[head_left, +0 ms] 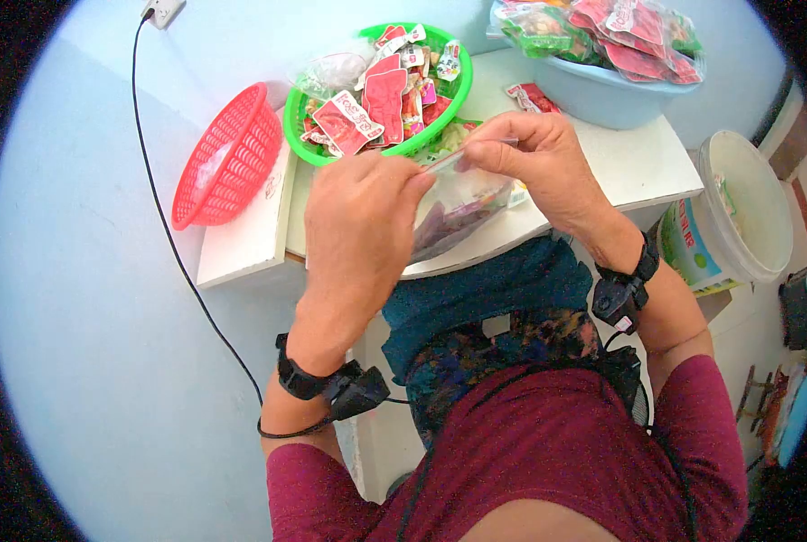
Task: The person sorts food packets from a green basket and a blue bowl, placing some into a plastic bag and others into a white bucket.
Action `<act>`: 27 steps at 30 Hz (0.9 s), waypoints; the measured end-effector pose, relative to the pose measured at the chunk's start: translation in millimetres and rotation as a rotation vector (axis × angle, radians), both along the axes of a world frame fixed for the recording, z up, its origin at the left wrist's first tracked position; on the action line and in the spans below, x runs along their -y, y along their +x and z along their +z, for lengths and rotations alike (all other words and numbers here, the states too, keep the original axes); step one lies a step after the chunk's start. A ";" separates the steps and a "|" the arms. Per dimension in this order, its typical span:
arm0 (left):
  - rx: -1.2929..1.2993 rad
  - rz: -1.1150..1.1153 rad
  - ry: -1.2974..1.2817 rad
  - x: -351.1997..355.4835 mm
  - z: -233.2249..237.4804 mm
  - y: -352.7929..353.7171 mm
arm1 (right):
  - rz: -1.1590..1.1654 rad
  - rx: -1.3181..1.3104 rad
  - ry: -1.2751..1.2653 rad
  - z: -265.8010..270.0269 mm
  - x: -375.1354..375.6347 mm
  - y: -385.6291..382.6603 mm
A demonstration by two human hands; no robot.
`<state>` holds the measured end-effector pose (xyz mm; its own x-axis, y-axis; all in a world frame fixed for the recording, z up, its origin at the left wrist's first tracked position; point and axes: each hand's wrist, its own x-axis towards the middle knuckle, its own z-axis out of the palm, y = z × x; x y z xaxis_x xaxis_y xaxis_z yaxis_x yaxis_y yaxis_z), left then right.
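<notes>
Between my two hands hangs a clear zip bag [465, 210] with dark purplish contents at its bottom. My left hand [360, 221] pinches one end of the bag's top edge, its fingers mostly hidden behind the back of the hand. At the other end of that edge, my right hand [548, 167] grips with thumb and forefinger. Just beyond the bag stands a green basket [466, 77] filled with small red and white snack packets [385, 99]. A lone red packet [532, 98] lies on the white table to the right of this basket.
A red basket [232, 167] leans by the wall at left, with something whitish inside. The white table [629, 163] also bears a pale blue basin [593, 95] heaped with packets. Right of the table is a white bucket [724, 212]. A black cable [155, 190] runs down the wall.
</notes>
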<state>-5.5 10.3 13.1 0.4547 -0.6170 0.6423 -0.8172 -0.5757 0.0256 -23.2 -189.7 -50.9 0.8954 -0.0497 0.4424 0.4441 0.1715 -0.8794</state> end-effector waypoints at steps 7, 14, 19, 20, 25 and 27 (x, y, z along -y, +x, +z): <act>-0.195 0.076 -0.117 -51.5 0.2 2.3 | 0.030 -0.011 0.033 -1.3 7.5 1.6; -0.297 0.083 -0.228 -61.5 3.0 2.4 | 0.047 -0.027 0.039 7.1 -2.5 2.1; -0.352 0.041 -0.268 -61.2 -2.6 5.9 | 0.044 -0.062 0.088 5.3 -3.1 8.0; -0.361 0.031 -0.286 -61.5 -6.5 7.9 | 0.052 -0.081 0.117 5.2 -4.9 7.7; -0.410 0.008 -0.418 -68.2 -14.4 9.7 | 0.027 -0.077 0.096 7.3 -6.6 9.6; -0.449 0.039 -0.484 -68.7 -17.4 7.6 | 0.002 -0.075 0.080 5.0 -5.4 9.7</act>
